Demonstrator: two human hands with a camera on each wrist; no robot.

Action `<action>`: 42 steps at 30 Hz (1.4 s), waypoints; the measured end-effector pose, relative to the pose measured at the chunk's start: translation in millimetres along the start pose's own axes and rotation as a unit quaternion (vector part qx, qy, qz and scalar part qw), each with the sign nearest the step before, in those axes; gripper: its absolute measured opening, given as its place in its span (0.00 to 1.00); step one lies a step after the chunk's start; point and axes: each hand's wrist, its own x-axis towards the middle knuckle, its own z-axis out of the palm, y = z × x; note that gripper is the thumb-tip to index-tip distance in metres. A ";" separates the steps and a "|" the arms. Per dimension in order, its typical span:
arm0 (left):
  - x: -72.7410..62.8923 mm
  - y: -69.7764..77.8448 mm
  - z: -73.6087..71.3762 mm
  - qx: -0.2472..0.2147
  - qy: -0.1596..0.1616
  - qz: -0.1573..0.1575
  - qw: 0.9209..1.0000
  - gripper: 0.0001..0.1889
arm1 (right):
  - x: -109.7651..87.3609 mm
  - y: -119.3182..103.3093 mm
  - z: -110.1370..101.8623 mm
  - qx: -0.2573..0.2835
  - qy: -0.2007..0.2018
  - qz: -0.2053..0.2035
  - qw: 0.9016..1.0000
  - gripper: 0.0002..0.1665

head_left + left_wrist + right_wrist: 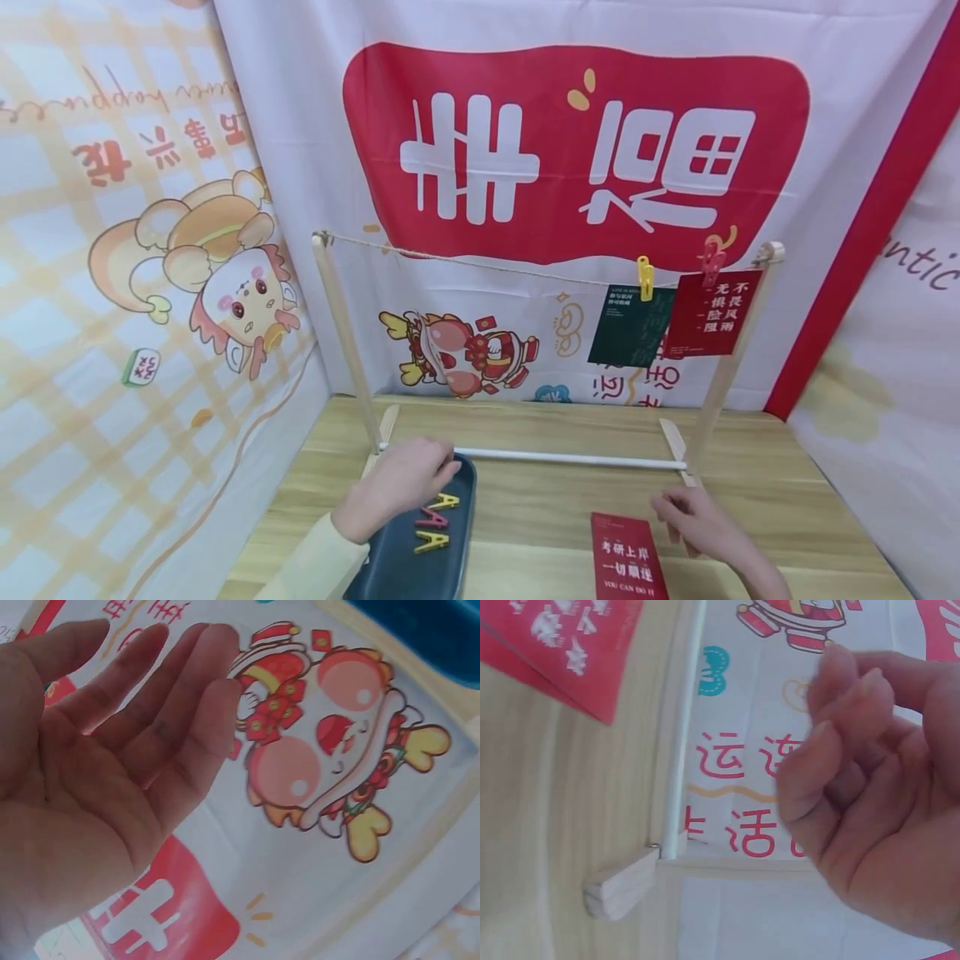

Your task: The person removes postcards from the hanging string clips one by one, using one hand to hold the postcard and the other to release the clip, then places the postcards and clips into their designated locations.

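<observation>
My left hand [408, 479] hovers above the dark blue tray [401, 562], its fingers relaxed and nothing in them in the left wrist view. Inside the tray lie yellow clothespins [431, 542] and a pink clothespin [432, 519]; my hand may hide more. Over the table, just right of the red cards [626, 560], hangs my right hand [697, 521], loosely curled and holding nothing. The right wrist view shows these cards [585, 649] overlapping. On the string, a yellow clothespin [644, 279] holds a dark green card [626, 333], and a red clothespin [712, 262] holds a red card [708, 321].
A wooden frame has a left post [345, 342], a right post [727, 375] and a white lower bar [562, 457]. Twine [480, 265] runs between the post tops. Behind the wooden table [532, 517] hangs a printed cloth [300, 108].
</observation>
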 end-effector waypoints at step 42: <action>95.3 85.5 -90.5 -0.161 0.201 0.095 0.961 0.11 | 45.1 -113.2 -60.7 -0.018 0.320 -0.088 0.943 0.22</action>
